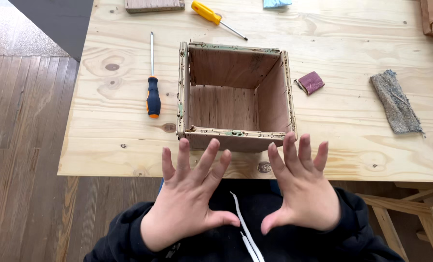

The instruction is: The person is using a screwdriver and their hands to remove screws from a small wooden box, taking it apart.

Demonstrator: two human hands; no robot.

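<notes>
The left hand (pixel 189 201) and right hand (pixel 301 194) hover spread and empty, just near of one open wooden box (pixel 236 97) on the bench (pixel 114 131). Two screwdrivers lie left and far: one orange-and-black screwdriver (pixel 153 92), one yellow screwdriver (pixel 211 14). Right lie one reddish piece, perhaps sandpaper (pixel 311 82), and one grey rag (pixel 396 102).

box (pixel 236 94) mid-table (pixel 347 140), screwdriver (pixel 153 82) left, sandpaper (pixel 311 82) right, hands (pixel 245 199) before it

blue-handled screwdriver (pixel 153 82), yellow screwdriver (pixel 215 17), sandpaper (pixel 311 82), grey rag (pixel 396 103)

Open tabletop (pixel 109 145) before the box (pixel 236 92) — screwdriver (pixel 153 92) (left) aside.
</notes>
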